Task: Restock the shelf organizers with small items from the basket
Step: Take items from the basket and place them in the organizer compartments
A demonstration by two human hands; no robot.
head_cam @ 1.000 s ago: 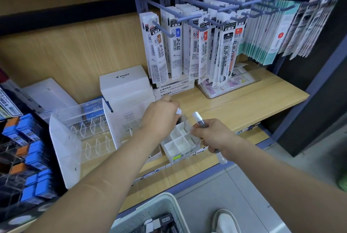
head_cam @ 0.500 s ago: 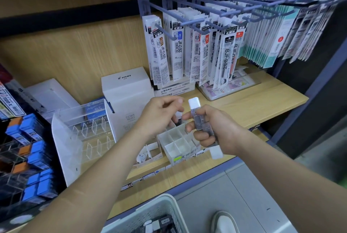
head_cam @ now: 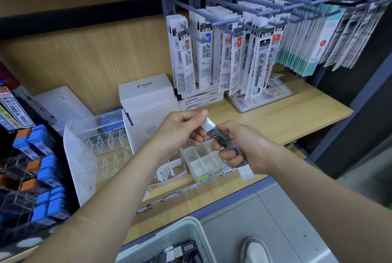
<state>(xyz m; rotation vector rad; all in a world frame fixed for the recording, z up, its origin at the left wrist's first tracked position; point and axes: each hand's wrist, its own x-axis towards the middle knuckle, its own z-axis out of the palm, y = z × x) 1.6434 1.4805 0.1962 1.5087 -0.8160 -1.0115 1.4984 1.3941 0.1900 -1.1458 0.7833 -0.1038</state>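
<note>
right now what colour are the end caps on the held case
White, both end caps of the case; head view.

On the shelf before us, the divided tray stands at the front edge, with the tiered organizer to its left, the Pilot box behind and between them, and the Mono refill boxes stacked to that box's right. Refill packets hang from hooks above those boxes and rightward, and a display rack stands far left. We hold the lead case just above the tray between our left grip and right grip, and the basket sits below the shelf, nearest us.
</note>
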